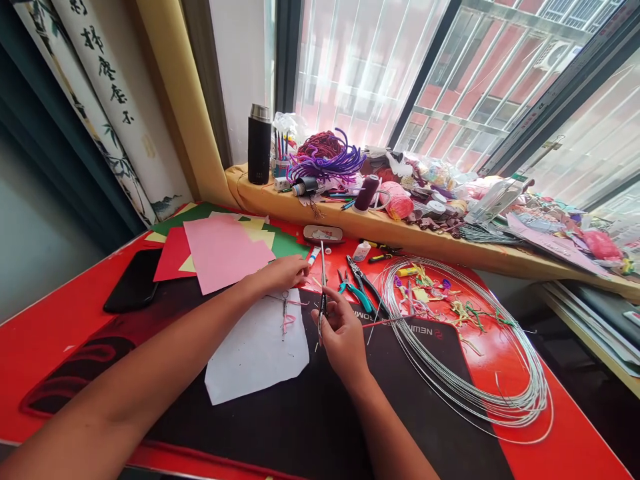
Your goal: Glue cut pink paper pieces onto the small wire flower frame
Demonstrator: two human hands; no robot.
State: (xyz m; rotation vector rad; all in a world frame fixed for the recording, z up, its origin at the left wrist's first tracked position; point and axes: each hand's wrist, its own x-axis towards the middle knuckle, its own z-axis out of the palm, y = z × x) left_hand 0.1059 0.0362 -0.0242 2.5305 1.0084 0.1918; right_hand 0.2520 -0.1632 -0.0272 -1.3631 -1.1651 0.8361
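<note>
Loosely curled, the left hand (283, 273) holds nothing that shows, its fingers together just left of a slim metal tool (323, 280), upright at frame centre, long axis pointing away from the person; the nearer right hand (343, 337) pinches it narrowly.

Through the head camera I read white capitals on the black desk mat (310, 413): "NEWM…" (430, 348), the rest running under the coil of silver wire (465, 373). A second fragment, roughly "OMI" (361, 313), sits just beside the right hand (343, 337). At upper left, a hanging scroll (113, 73) bears black Chinese calligraphy, which I cannot transcribe reliably. The red-marked label on a small tin (323, 234) is too small for me to read.
</note>
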